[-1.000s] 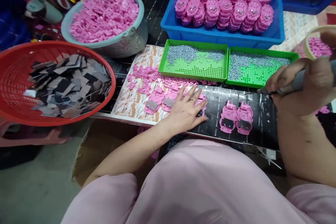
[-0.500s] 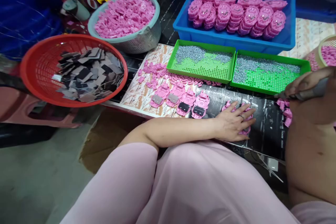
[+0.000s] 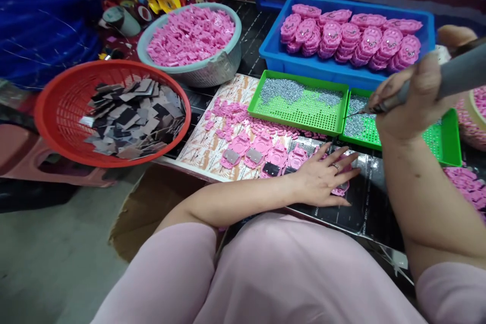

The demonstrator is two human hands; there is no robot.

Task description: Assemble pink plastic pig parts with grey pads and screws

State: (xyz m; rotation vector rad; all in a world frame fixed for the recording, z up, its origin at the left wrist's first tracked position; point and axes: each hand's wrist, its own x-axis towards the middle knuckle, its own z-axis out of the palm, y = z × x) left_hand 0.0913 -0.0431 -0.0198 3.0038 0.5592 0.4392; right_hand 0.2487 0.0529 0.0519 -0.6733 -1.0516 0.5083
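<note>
My left hand (image 3: 321, 176) lies palm down with fingers spread, covering pink plastic casings on the black table surface; it hides most of them. Left of it, a row of pink casings (image 3: 236, 149) with grey or black plates set in them lies on the patterned sheet. My right hand (image 3: 412, 98) is wrapped round a grey electric screwdriver (image 3: 461, 72). Its thin bit points down and left to the near-left part of the right green tray (image 3: 451, 136), where small silvery screws (image 3: 356, 122) lie. Whether a screw is on the tip I cannot tell.
Behind stands a blue bin (image 3: 311, 61) of stacked pink casings. A second green tray (image 3: 307, 117) holds more screws. On the left are a red basket (image 3: 49, 126) of dark plates and a grey-green basket (image 3: 205, 73) of pink parts. Loose pink parts (image 3: 465, 185) lie far right.
My right hand has swung up and left with the screwdriver, from the right edge to over the right green tray. My left hand has slid left, closer to the row of casings.
</note>
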